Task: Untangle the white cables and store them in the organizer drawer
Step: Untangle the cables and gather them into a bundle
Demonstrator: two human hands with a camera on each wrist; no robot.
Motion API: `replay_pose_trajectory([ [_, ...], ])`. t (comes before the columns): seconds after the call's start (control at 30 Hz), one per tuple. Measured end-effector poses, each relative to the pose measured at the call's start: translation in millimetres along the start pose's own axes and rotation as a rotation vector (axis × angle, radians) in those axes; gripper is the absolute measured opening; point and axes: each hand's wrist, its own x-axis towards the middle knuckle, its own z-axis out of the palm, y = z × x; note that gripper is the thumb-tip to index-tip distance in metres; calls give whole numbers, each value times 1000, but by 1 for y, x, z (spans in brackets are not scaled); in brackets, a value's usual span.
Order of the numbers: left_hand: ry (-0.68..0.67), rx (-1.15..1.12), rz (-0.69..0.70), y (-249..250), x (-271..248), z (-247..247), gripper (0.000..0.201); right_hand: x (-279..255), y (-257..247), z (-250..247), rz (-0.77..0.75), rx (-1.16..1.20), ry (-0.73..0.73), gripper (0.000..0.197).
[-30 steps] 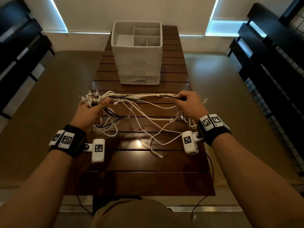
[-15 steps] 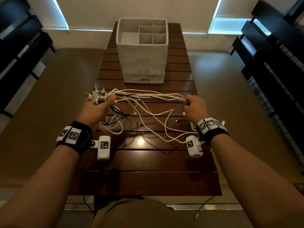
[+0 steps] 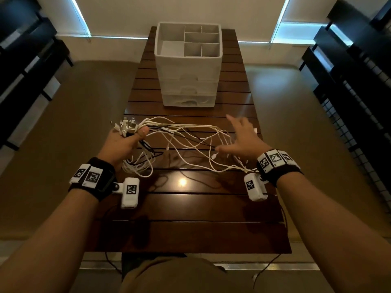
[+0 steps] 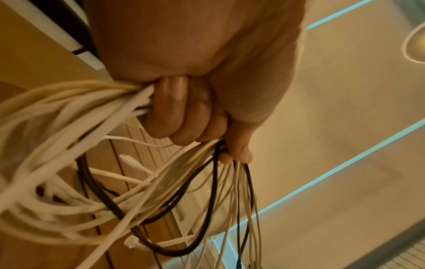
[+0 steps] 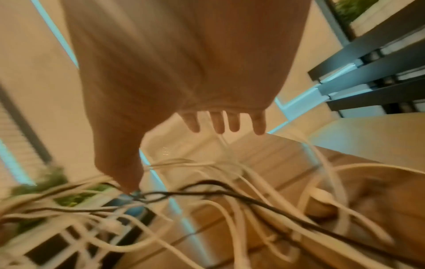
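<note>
A tangle of white cables (image 3: 190, 132) with a few black ones runs across the dark slatted table (image 3: 190, 210). My left hand (image 3: 127, 140) grips one end of the bundle in a fist, and the plug ends (image 3: 127, 125) stick out past its knuckles. In the left wrist view the fingers (image 4: 184, 116) are curled round the cables (image 4: 69, 109). My right hand (image 3: 237, 137) hovers over the other end with fingers spread and holds nothing. Its straight fingers (image 5: 218, 122) hang above loose cables (image 5: 230, 209). The white organizer (image 3: 188, 68) stands at the far end, drawers closed.
The organizer's top tray (image 3: 169, 49) has several divided compartments. Dark shelving (image 3: 349, 81) lines the right side and dark furniture (image 3: 25, 60) the left. Bare table surface lies between the cables and my body. Wrist camera leads hang off the near edge.
My right hand has let go of the cable bundle and spread its fingers. The released strands have sagged onto the table. The left hand keeps its grip.
</note>
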Motion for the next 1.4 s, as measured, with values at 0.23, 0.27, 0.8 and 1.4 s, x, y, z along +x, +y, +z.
replay_pose_trajectory([
  [0.23,-240,320,257,48,-10,17,7,10,-130,15,-562,-41,76,95],
  [0.27,-288,316,280,53,-12,20,10,14,-139,23,-577,-32,55,80],
  [0.8,-418,492,253,53,-26,9,25,29,-64,18,-326,-91,196,38],
  [1.4,-388,519,60,37,-17,-10,33,14,-86,13,-190,-216,31,42],
])
